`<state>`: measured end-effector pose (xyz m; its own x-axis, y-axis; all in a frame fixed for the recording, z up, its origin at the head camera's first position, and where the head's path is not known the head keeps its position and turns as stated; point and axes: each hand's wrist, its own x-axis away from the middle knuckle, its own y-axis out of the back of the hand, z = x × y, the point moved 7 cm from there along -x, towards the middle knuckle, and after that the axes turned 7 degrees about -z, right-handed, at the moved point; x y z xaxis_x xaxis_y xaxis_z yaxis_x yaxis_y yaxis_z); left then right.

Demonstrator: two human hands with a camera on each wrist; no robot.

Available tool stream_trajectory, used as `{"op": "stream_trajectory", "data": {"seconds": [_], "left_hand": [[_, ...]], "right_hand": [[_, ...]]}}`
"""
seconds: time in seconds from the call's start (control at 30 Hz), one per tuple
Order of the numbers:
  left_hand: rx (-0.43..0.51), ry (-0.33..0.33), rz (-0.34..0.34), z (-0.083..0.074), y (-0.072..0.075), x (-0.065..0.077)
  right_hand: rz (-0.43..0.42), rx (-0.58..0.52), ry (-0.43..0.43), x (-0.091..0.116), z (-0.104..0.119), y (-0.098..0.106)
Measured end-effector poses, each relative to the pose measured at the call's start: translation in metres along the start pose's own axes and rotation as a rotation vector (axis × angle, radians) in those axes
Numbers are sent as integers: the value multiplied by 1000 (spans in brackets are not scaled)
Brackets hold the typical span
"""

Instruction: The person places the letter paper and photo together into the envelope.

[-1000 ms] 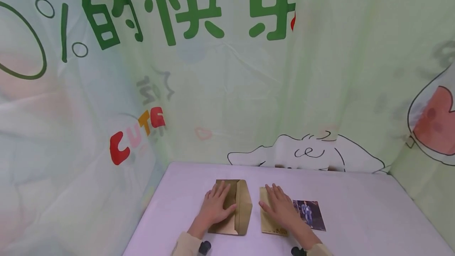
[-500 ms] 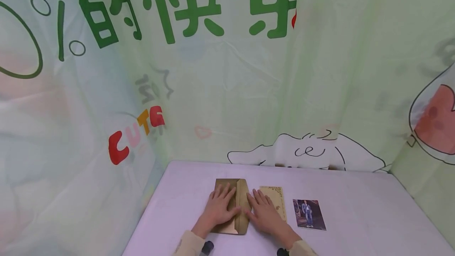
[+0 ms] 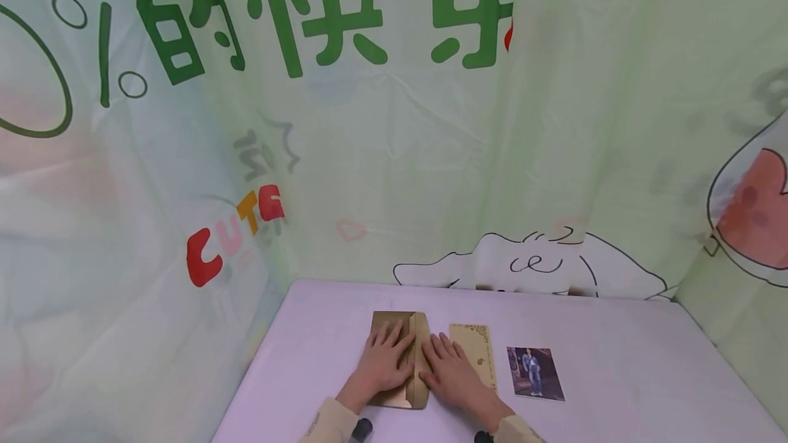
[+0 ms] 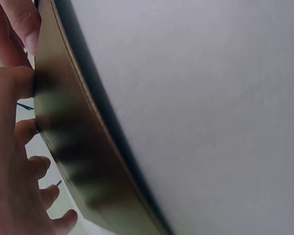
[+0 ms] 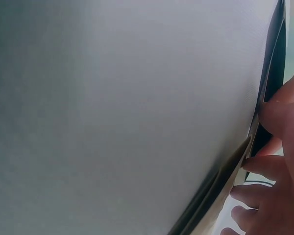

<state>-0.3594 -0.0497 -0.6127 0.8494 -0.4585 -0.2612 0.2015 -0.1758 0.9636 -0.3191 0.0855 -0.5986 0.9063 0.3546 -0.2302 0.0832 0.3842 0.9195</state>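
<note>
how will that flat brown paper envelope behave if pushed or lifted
The brown paper envelope likely slides rather than tips, lying broad-side down on the pale lilac table. It looks thin, so probably light. Its open flap may flop when lifted, being unfolded.

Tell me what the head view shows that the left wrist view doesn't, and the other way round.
Only the head view: the photo, the patterned card and the large green characters.
Only the left wrist view: the dark band along one edge of the envelope, close up.
Both: the envelope, the left hand, the right hand and the tabletop.
</note>
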Motion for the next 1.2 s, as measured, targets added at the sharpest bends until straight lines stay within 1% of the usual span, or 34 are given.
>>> {"op": "stream_trajectory", "data": {"seconds": [0.2, 0.4, 0.47, 0.63, 0.73, 0.9, 1.07, 1.2], "left_hand": [[20, 11, 58, 2, 7, -4], [47, -24, 109, 8, 13, -10], [55, -33, 144, 10, 12, -10], [117, -58, 267, 16, 13, -10], [161, -93, 307, 20, 14, -10], [179, -156, 315, 27, 15, -8], [157, -192, 272, 30, 20, -6], [141, -214, 244, 28, 21, -6]], "right_hand": [[-9, 10, 11, -1, 1, 2], [-6, 28, 15, -4, 1, 3], [-3, 27, 16, -5, 1, 3], [10, 28, 10, -5, -1, 1], [3, 29, 2, -4, -3, 1], [-5, 22, -7, -4, -4, 0], [-7, 9, -13, -3, -4, -2], [-19, 2, -14, -1, -4, -3]]}}
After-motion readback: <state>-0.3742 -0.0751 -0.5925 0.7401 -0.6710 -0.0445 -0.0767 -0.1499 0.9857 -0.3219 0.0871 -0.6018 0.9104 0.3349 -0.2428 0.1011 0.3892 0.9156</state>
